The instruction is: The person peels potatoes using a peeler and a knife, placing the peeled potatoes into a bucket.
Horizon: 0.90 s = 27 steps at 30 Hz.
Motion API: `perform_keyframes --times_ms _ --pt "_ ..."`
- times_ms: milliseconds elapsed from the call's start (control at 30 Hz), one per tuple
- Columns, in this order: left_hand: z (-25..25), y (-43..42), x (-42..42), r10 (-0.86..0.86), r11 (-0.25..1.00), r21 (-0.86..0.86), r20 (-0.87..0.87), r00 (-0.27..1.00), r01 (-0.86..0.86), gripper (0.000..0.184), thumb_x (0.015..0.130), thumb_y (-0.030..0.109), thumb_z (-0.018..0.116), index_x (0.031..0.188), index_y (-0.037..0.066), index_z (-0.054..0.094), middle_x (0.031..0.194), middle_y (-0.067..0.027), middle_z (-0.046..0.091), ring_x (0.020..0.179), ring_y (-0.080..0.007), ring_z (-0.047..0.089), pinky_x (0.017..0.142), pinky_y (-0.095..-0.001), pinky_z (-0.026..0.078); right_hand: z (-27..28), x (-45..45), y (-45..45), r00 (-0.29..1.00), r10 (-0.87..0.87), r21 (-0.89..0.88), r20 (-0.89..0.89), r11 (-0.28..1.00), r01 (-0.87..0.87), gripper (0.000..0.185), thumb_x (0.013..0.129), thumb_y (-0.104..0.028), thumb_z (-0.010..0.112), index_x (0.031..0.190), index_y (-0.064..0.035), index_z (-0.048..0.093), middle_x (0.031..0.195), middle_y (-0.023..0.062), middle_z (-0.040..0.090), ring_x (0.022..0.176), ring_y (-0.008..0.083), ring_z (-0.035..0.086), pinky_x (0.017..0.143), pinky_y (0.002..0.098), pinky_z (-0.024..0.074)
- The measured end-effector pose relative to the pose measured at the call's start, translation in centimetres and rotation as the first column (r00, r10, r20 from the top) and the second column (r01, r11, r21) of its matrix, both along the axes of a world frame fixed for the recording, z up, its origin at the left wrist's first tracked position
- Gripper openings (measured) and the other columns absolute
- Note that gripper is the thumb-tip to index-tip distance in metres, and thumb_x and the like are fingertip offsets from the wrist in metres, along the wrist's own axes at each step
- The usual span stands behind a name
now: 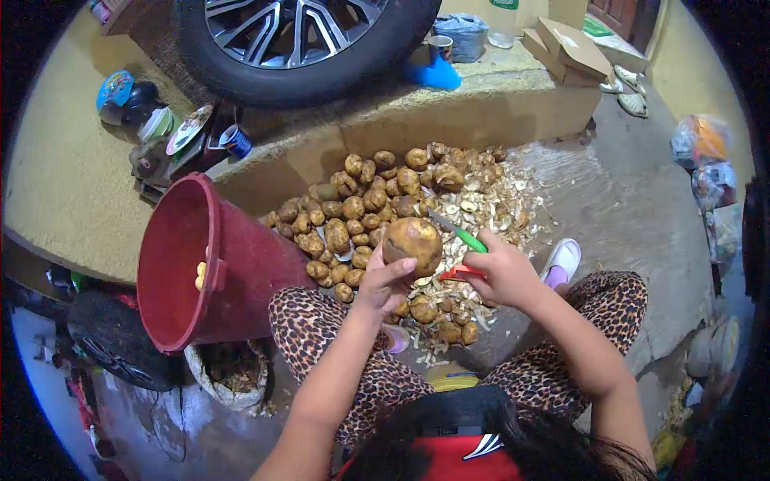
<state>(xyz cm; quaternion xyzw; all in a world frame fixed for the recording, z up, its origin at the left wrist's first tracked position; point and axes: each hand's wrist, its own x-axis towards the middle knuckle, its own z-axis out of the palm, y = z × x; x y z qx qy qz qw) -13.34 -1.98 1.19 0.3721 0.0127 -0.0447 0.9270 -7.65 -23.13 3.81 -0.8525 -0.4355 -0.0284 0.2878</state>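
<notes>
A large brown potato (414,244) rests in my left hand (387,280), its fingers wrapped round the lower left side. Close to its right side, my right hand (504,270) is closed on a knife (468,238) with a green handle, the grey blade pointing up and left near the potato's top. A red tool (461,273), perhaps a peeler, is also in my right hand, below the knife. Beyond both hands lies a heap of brown potatoes (353,208) on the floor, with pale peelings (491,200) scattered to its right.
A tilted red bucket (261,272) stands left of my legs, pale pieces inside. A sack (233,393) sits below it. Behind the heap, a concrete ledge (481,116) bears a large wheel (297,88), a cup (440,50) and a cardboard box (568,52).
</notes>
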Motion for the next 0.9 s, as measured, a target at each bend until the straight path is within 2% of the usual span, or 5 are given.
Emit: perform_keyframes --times_ms 100,267,367,533,900 --pt "-0.6 -0.3 1.6 0.041 0.999 -0.033 0.012 0.999 -0.040 0.066 0.069 0.014 0.070 0.124 0.007 0.035 0.112 -0.0108 0.051 0.106 -0.0247 0.051 0.090 -0.0388 0.045 -1.5 1.4 -0.4 0.989 -0.059 0.099 -0.137 0.992 0.073 0.015 0.069 -0.018 0.066 0.076 -0.0068 0.059 0.076 0.0133 0.044 0.065 0.0313 0.051 0.055 0.0378 0.0424" --pt "-2.6 0.1 3.3 -0.072 0.981 -0.193 -0.199 0.977 0.033 0.061 0.075 0.020 0.065 0.126 0.008 0.033 0.114 -0.0119 0.050 0.105 -0.0261 0.053 0.077 -0.0420 0.053 -4.0 3.1 -1.5 0.980 -0.095 -0.086 -0.174 0.993 0.081 0.014 0.072 -0.020 0.061 0.079 -0.0084 0.058 0.083 0.0149 0.047 0.071 0.0325 0.055 0.061 0.0413 0.0455" --pt "-3.0 -0.7 4.1 0.028 0.999 -0.024 -0.197 0.980 -0.033 0.058 0.076 0.025 0.062 0.124 0.004 0.037 0.112 -0.0138 0.053 0.104 -0.0287 0.054 0.081 -0.0426 0.051 -4.7 2.9 -1.6 0.973 -0.086 -0.101 -0.214 0.993 0.066 0.014 0.073 -0.021 0.061 0.079 -0.0085 0.058 0.084 0.0148 0.047 0.072 0.0322 0.055 0.061 0.0416 0.0461" --pt "-2.8 -1.0 4.8 0.087 0.918 0.393 -0.065 0.994 -0.055 0.071 0.059 0.003 0.076 0.120 0.005 0.040 0.109 -0.0071 0.054 0.100 -0.0175 0.054 0.083 -0.0331 0.048 -4.9 2.8 -1.3 0.972 -0.088 -0.095 -0.220 0.993 0.068 0.016 0.072 -0.021 0.063 0.078 -0.0076 0.059 0.079 0.0146 0.045 0.070 0.0320 0.053 0.061 0.0402 0.0445" --pt "-3.7 -0.6 4.5 -0.018 0.854 0.509 -0.175 0.984 0.106 0.083 0.057 0.003 0.079 0.125 0.003 0.033 0.114 -0.0085 0.051 0.100 -0.0179 0.054 0.088 -0.0318 0.045 -6.3 1.5 -0.3 0.998 0.000 -0.125 -0.066 0.992 -0.008 0.013 0.072 -0.021 0.063 0.078 -0.0102 0.058 0.080 0.0139 0.047 0.060 0.0308 0.056 0.052 0.0408 0.0472"
